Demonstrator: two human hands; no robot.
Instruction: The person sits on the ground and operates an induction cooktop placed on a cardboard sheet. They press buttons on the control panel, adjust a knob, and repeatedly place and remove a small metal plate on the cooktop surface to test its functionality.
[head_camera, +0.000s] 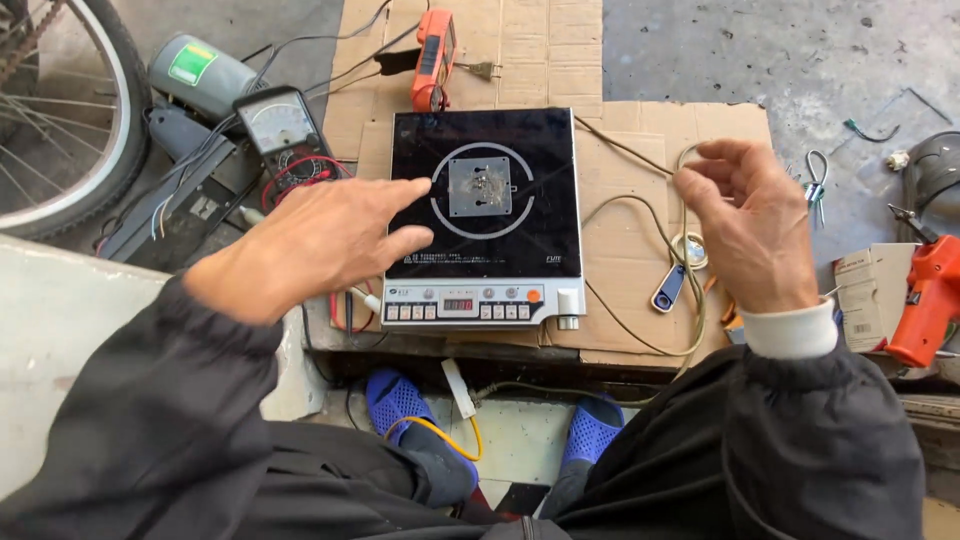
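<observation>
Two hands are up over the bench now, and the induction cooktop (485, 215) sits square between them on the cardboard sheet (640, 150). Left hand (320, 240) is the nearer one: fingers spread and loose, gripping nothing, index tip reaching onto the cooktop's black glass at its left edge, pointing toward the small square metal plate (480, 187) in the middle of the ring. Right hand (745, 225) hangs just off the cooktop's right side, curled but not clenched; it seems to pinch a loop of the pale cord (650, 215) there, though I can't tell how firmly. So the cooktop lies right of the left hand, left of the right one, its long axis running away from the person, control strip (470, 305) at the near end with a small lit display. Glossy black top, white front panel. Beyond its far edge lies an orange meter (434, 58); off its left, an analogue multimeter (280, 130).
</observation>
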